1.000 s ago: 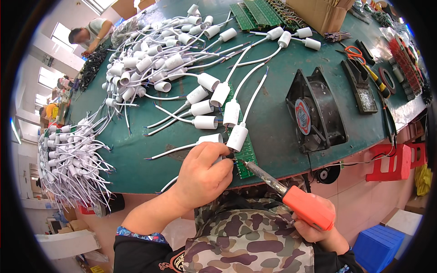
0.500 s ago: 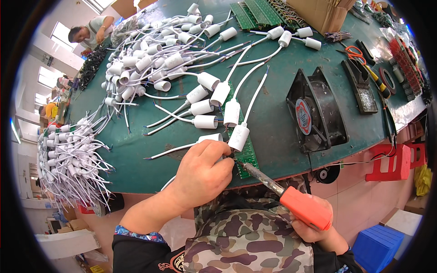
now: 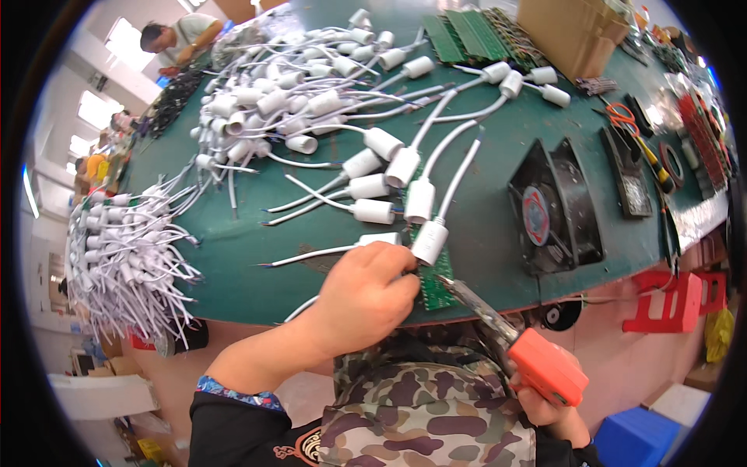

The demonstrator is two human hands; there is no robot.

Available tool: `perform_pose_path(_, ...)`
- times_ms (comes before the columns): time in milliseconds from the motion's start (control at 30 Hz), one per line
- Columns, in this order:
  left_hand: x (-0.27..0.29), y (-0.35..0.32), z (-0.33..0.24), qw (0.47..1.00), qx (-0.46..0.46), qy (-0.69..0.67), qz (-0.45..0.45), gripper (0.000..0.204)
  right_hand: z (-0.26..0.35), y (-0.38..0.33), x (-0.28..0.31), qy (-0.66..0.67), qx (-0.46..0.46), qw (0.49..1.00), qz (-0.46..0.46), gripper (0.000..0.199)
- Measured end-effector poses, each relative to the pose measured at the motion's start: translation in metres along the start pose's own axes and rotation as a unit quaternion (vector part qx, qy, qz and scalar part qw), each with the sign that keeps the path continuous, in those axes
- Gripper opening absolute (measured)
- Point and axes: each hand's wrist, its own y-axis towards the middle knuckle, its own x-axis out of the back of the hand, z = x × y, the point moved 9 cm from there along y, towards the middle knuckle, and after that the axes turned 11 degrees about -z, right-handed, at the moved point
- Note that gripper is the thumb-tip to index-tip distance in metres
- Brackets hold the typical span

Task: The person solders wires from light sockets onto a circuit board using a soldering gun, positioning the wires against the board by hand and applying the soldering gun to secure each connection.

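Note:
My left hand [image 3: 369, 292] is closed in a pinch beside the near end of a narrow green circuit board [image 3: 437, 294]; whatever its fingertips hold is hidden. A white cable [image 3: 300, 309] comes out from under that hand. In my right hand [image 3: 537, 401] is a soldering iron with an orange-red handle [image 3: 549, 366]. Its metal tip lies over the board's right side, a little apart from my left fingertips. White lamp holders with cables line the board on both sides. One lamp holder [image 3: 430, 243] stands just above the tip, and another [image 3: 380, 238] is partly behind my left fingers.
A black fan [image 3: 556, 206] stands right of the board. Beyond lie a large heap of lamp holders [image 3: 272, 101], green boards [image 3: 467, 35] and a carton [image 3: 572, 35]. A bundle of white cables [image 3: 128, 257] hangs at the left edge. Tools and orange-handled scissors [image 3: 622, 117] lie right. Another person [image 3: 183, 39] works far left.
The soldering iron's tip has shifted right, from beside my left fingertips to the board's right side. My left hand keeps its pinch. The whole view has turned slightly.

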Motion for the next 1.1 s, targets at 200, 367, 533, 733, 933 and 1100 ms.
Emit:
perform_pose_path(200, -0.004, -0.006, -0.004, 1.0, -0.007, -0.009, 0.001, 0.022, -0.045, -0.055, 0.008, 0.156, -0.307, 0.936, -0.075, 0.052)
perform_pose_path(367, 0.014, -0.029, 0.011, 0.999, -0.007, 0.054, 0.004, 0.04, -0.052, -0.052, 0.009, 0.191, -0.275, 0.942, -0.027, 0.054)
perform_pose_path(533, 0.029, -0.023, 0.019, 0.993, -0.093, 0.076, -0.018, 0.032, -0.051, -0.046, -0.002, 0.25, -0.309, 0.918, 0.01, 0.056)
perform_pose_path(733, 0.133, -0.023, 0.16, 0.95, 0.15, 0.139, -0.235, 0.018, -0.055, -0.065, 0.003, 0.281, -0.389, 0.876, -0.04, 0.056)
perform_pose_path(933, 0.226, -0.142, 0.379, 0.719, 0.552, 0.344, -0.244, 0.063, -0.045, -0.04, 0.001, 0.241, -0.29, 0.926, -0.027, 0.057)
perform_pose_path(1100, 0.242, -0.145, 0.379, 0.782, 0.457, 0.214, -0.366, 0.053, -0.056, -0.056, 0.0, 0.232, -0.339, 0.912, 0.008, 0.06)
